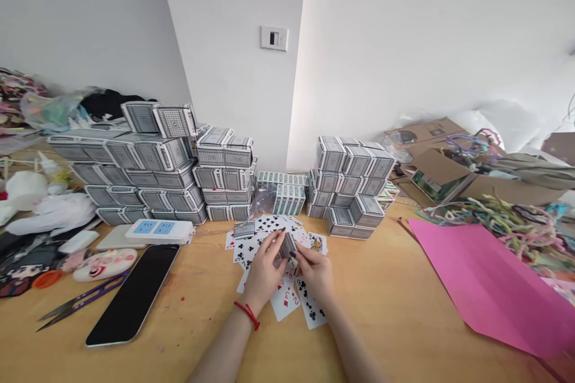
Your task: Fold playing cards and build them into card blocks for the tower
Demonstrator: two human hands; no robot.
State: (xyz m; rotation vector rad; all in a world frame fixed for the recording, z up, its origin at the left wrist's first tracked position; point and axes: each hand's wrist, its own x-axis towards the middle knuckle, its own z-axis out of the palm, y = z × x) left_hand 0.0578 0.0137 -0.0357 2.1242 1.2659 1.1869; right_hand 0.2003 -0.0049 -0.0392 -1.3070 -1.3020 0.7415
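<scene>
My left hand (265,269), with a red cord at its wrist, grips a small grey-patterned piece (288,245) that looks like a folded playing card. On the piece's right edge, the fingers of my right hand (315,269) are closed too. Beneath both hands, loose playing cards (284,300) lie face up in an overlapping spread, partly hidden by my hands. A nine of clubs (309,305) pokes out below my right hand. Another grey-backed piece (245,229) rests at the spread's upper left.
Stacks of grey-patterned card blocks stand left (166,155) and right (350,173), with green-patterned blocks (288,198) between. A phone (135,293), thread snips (81,299) and a power strip (159,231) lie left. Pink paper (489,281), tangled yarn (507,230) and an open carton (449,173) occupy the right.
</scene>
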